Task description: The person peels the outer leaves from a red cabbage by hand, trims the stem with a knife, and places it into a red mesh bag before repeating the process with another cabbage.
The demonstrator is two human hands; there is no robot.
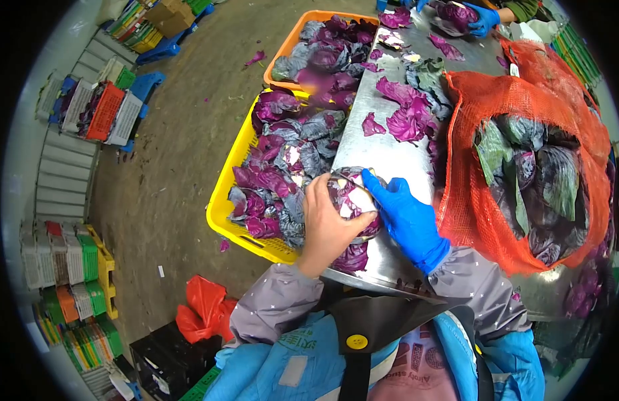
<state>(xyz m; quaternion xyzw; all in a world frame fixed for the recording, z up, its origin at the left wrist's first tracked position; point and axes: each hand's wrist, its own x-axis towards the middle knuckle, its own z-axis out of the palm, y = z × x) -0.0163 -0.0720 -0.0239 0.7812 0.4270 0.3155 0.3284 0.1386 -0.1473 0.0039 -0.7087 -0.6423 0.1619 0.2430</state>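
A red cabbage (pixel 355 199) with pale cut patches is held over the near left edge of the metal table (pixel 380 157). My bare left hand (pixel 333 224) wraps its left and near side, fingers curled over the top. In a blue glove, my right hand (pixel 410 220) is closed against the right side, its thumb and forefinger toward the top. A thin dark strip, like a blade, crosses the cabbage's upper face from those fingers; I cannot tell what it is. Left of the cabbage, a yellow crate (pixel 226 184) is heaped with purple leaves. A purple leaf piece (pixel 351 258) lies just below my hands.
An orange crate (pixel 291 50) of leaves stands beyond the yellow one. Loose leaves (pixel 410 110) lie on the table. At right, a red mesh sack (pixel 466 167) gapes open over whole cabbages (pixel 557 180). Across the table, another person's blue-gloved hand (pixel 483 20) holds a cabbage (pixel 454 17).
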